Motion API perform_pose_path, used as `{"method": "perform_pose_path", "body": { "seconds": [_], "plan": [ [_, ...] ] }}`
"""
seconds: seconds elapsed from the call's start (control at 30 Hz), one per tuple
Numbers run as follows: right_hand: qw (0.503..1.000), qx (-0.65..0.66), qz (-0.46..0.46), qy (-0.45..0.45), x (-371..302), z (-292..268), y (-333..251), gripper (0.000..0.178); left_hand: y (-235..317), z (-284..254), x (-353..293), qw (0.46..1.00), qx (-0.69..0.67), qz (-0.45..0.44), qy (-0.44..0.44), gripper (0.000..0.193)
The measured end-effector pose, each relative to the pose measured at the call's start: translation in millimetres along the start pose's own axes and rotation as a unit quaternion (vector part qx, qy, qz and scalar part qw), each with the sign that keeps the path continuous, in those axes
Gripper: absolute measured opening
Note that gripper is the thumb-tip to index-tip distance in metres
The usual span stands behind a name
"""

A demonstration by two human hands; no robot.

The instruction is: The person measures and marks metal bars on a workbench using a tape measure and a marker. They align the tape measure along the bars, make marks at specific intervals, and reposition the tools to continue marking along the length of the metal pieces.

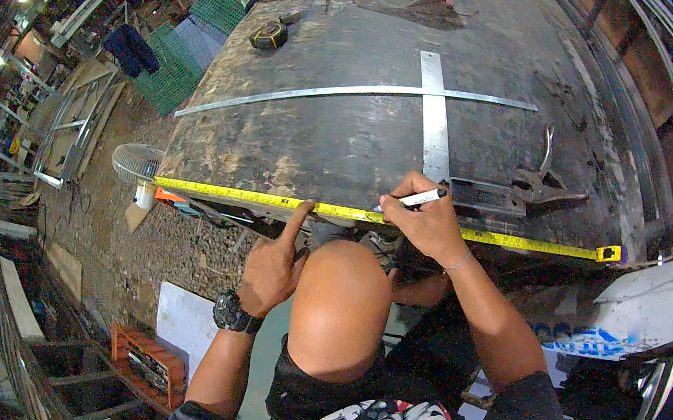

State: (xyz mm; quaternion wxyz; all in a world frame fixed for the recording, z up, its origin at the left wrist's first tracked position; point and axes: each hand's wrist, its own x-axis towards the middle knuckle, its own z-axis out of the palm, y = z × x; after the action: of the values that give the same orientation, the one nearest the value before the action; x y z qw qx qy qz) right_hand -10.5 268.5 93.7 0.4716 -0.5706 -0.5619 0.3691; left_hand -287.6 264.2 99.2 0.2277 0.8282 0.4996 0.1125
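A yellow tape measure blade (pixel 253 196) lies stretched along the near edge of the dark, scuffed worktable (pixel 319 148). One extended index finger of my left hand (pixel 270 265) presses on the blade left of centre, the other fingers partly curled with nothing visible in them. In my right hand (pixel 429 229) is a white marker pen (pixel 423 197), its tip down at the tape's upper edge. Beyond it, a flat metal bar (pixel 434 129) crosses a long thin metal strip (pixel 310 90). The blade's right end shows a yellow and black piece (pixel 608 253).
Locking clamp pliers (pixel 539 186) and a rectangular metal piece (pixel 487 197) lie right of my right hand. A black and yellow tape measure (pixel 268 35) sits at the far left of the table. A fan (pixel 137 162) stands beside the left edge. My bare knee (pixel 340 308) rises between my arms.
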Motion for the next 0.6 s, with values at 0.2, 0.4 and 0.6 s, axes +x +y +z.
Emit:
{"method": "perform_pose_path", "body": {
  "seconds": [0.2,0.4,0.6],
  "plan": [
    [0.996,0.086,0.018,0.007,-1.5,-9.7,-1.8,0.020,2.9,-3.1,-2.5,1.000,0.022,-0.011,-0.004,0.087],
    [0.995,0.087,0.038,0.007,-2.5,-14.5,-4.8,0.021,5.1,-5.5,-1.9,1.000,0.005,0.005,0.002,0.087],
    [0.998,0.063,0.011,0.007,1.9,-7.3,-4.8,0.023,3.7,-3.4,-1.8,1.000,0.026,-0.006,-0.007,0.089]
  ]
}}
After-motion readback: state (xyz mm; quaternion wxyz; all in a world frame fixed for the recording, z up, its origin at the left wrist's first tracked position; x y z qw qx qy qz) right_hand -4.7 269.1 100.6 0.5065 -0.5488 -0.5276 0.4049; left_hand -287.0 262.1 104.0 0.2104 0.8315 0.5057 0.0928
